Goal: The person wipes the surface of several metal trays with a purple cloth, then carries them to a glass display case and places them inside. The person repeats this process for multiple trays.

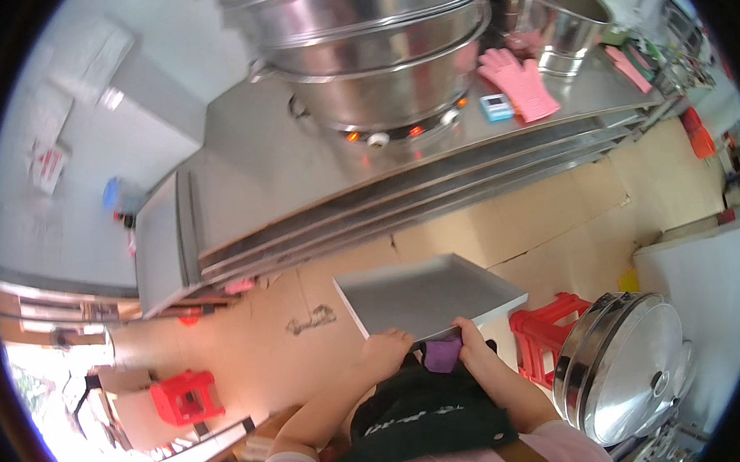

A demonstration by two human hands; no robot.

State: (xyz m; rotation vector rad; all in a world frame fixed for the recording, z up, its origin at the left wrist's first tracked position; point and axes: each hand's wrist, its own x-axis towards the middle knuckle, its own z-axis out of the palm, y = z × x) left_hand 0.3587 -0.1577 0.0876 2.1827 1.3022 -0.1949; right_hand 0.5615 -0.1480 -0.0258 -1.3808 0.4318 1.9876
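Observation:
A shallow rectangular metal tray (426, 294) is held out in front of my body at waist height, its inside bare. My left hand (387, 352) grips its near rim at the left, fingers curled over the edge. My right hand (472, 342) grips the same rim farther right. Between the hands, a purple cloth (442, 355) hangs against my dark green apron (429, 410); whether my right fingers also pinch it I cannot tell.
Ahead, a stacked steel steamer (375, 92) with lit indicators stands on a steel counter (260, 168). Pink gloves (519, 85), a small timer (496, 107) and a tall steel pot (560, 20) lie right of it. Round steel lids (631, 368) and a red stool (548, 328) stand at my right.

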